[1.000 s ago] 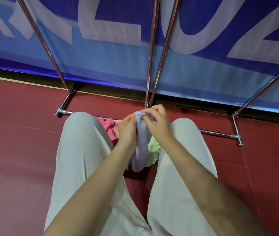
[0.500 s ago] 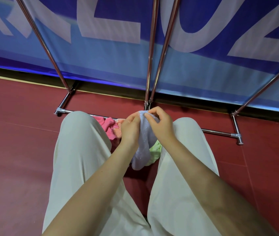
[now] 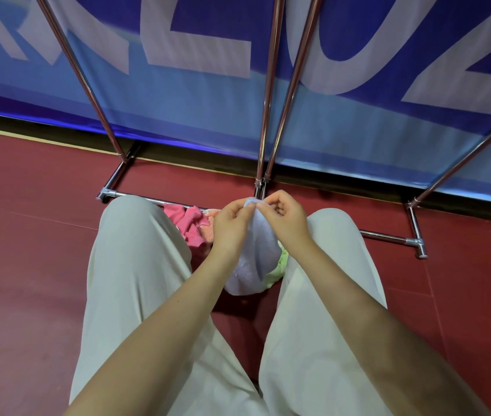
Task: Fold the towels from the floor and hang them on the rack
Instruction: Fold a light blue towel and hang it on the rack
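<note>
The fingers (image 3: 248,209) of the left hand (image 3: 232,225) and those of the right hand (image 3: 283,219) are curled and pinched together on the top edge of a pale lilac towel (image 3: 257,259), the two pinches nearly touching each other. The towel hangs down bunched between the person's knees, its lower end close to the red floor (image 3: 28,265), where a pink towel (image 3: 188,226), an orange one (image 3: 209,226) and a green one (image 3: 281,262) lie in a heap just behind it, in front of the base bar of the metal rack (image 3: 268,94). With both grips so close, the cloth is likely held at one spot rather than at two corners, so spreading it may leave it twisted and the fold crooked. A thin pinch on soft terry could also slip, dropping the towel back onto the heap. Its hanging end might drag a neighbouring towel along when lifted.
</note>
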Demonstrator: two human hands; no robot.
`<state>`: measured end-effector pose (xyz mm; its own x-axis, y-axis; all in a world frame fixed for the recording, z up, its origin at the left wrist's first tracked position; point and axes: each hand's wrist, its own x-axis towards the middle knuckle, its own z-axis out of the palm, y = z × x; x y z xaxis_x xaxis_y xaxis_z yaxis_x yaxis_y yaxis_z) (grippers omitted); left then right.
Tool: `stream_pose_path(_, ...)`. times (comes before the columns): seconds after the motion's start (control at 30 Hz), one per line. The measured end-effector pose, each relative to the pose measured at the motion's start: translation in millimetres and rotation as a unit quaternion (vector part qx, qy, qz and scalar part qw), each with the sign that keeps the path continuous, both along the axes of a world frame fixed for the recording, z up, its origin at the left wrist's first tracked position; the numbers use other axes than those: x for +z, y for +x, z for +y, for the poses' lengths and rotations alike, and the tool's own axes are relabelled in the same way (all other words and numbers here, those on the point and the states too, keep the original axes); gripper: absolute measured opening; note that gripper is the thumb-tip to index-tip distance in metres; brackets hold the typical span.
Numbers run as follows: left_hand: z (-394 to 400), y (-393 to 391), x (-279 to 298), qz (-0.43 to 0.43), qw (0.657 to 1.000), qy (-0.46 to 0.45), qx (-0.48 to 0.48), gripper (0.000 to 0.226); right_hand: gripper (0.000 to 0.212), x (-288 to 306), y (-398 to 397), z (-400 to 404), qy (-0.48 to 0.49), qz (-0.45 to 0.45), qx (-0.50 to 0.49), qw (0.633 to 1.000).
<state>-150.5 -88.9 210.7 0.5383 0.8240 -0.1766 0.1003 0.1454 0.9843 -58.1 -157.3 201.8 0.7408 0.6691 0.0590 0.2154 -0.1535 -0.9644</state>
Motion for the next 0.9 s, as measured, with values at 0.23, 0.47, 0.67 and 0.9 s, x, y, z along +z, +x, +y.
stream_pose_path(0.23, 15.6, -2.8, -7.4, 0.030, 0.999, -0.004, 0.044, 0.018, 0.018, -1.2, -4.4, -2.7, -0.064, -0.024, 0.066, 0.995)
stream_pose_path(0.47, 37.3, -16.7, -0.9, 0.043, 0.994, 0.066, 0.078, 0.015, 0.027, -7.9, -2.2, -10.7, -0.241, -0.171, 0.105, 0.950)
stream_pose_path(0.67, 33.0, -24.3, -2.7, 0.080, 0.983, 0.145, 0.080, 0.018, 0.020, 3.4, 0.6, -18.9, -0.230, -0.277, 0.028, 0.932)
stream_pose_path(0.9, 14.4, -34.2, -6.5, 0.022, 0.972, 0.235, -0.014, 0.017, 0.030, -5.9, 0.3, -20.4, -0.274, -0.235, 0.016, 0.932)
